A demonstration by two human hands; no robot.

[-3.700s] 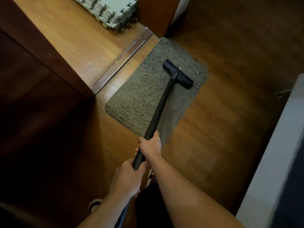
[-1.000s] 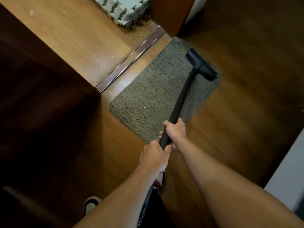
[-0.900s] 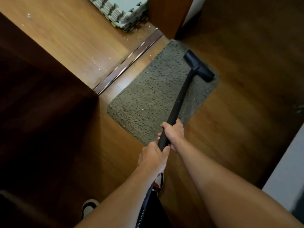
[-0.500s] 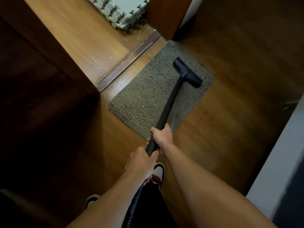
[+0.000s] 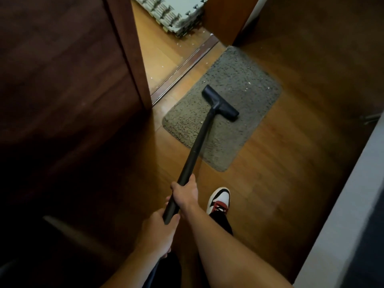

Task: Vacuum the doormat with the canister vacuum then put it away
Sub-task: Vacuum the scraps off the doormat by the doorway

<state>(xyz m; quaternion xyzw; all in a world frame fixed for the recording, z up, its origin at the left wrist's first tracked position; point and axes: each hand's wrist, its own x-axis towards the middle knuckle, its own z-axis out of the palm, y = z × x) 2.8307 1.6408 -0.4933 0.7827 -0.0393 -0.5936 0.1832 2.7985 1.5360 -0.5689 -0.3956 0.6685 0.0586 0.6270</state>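
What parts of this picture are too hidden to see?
Head view:
Vacuum canister: out of frame; only the black vacuum wand shows, gripped by left hand and right hand.
Stacked grey foam puzzle mats: cut by the top edge.
Underside of the black floor nozzle: faces the shaggy grey doormat.
Lower left: too dark.

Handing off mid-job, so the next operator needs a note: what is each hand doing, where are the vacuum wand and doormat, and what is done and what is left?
Left hand: grips the wand's near end.
Right hand: grips the wand further along.
Floor nozzle: on the doormat, about mid-mat. Canister not in view.
Done: vacuuming is under way. How much of the mat is covered cannot be told.
Left: white crumbs lie on the mat's far half, beyond the nozzle. Clear them, then put the vacuum away.
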